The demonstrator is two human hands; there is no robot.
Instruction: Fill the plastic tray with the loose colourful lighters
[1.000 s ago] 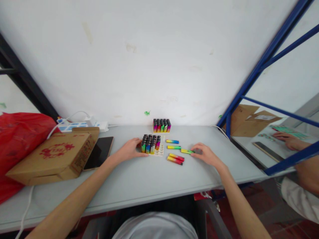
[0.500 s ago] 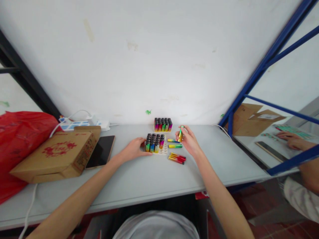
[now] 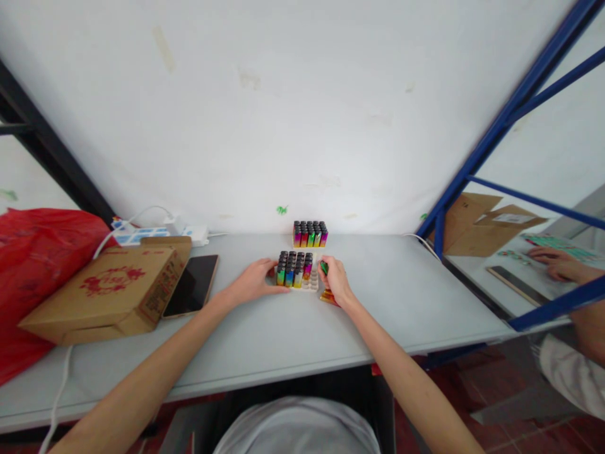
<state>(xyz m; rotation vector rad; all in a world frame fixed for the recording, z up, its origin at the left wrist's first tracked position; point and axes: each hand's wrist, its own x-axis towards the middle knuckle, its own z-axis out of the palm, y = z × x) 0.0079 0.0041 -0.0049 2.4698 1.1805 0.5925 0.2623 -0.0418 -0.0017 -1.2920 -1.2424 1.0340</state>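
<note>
Where it was raised a moment ago, your right hand [image 3: 334,277] now grips a lighter [image 3: 324,267] at the tray [image 3: 309,287]; your left hand [image 3: 258,280] stays flat against it.

A rainbow-coloured lighter [image 3: 324,268] stands nearly upright at the right edge of a white tray [image 3: 311,287] on the counter [image 3: 265,334], whose slots hold rows of black-capped lighters [image 3: 293,270].
</note>
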